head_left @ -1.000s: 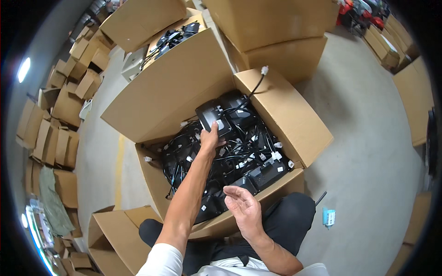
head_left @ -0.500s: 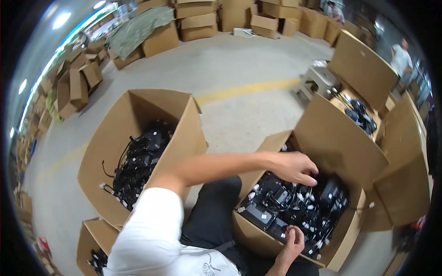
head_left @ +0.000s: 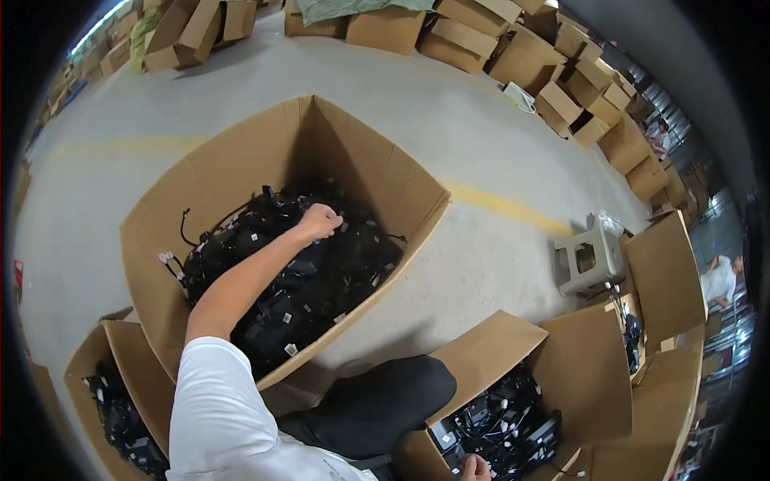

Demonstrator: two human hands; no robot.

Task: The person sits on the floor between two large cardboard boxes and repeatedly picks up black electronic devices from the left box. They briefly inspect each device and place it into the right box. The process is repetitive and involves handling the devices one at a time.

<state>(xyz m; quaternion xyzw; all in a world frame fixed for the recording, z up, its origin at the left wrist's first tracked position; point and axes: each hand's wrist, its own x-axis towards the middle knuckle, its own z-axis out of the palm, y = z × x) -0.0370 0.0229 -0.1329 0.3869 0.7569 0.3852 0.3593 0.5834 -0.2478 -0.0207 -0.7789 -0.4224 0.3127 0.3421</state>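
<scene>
My left arm stretches into the large cardboard box (head_left: pixel 164 240) on the left, which is part-filled with black power adapters (head_left: pixel 281 309) and their cables. Over that heap, my left hand (head_left: pixel 319 222) has its fingers drawn together; whatever they hold, if anything, blends into the black pile. At the lower edge, my right hand (head_left: pixel 475 467) is curled beside another heap of black adapters and cables (head_left: pixel 501 409) in the right-hand box (head_left: pixel 589 377). Only its fingers show, and their contents are hidden.
A smaller box (head_left: pixel 84 357) with black adapters stands at lower left. A grey plastic stool (head_left: pixel 589 260) is at right, by another open box (head_left: pixel 662 264). Stacked cartons (head_left: pixel 457 44) line the far side. A person in a white top (head_left: pixel 722 280) is at far right.
My left hand has swung from above the right-hand box across to the left box. The view has turned left, and my right hand now sits at the lower edge, by the right-hand box.
</scene>
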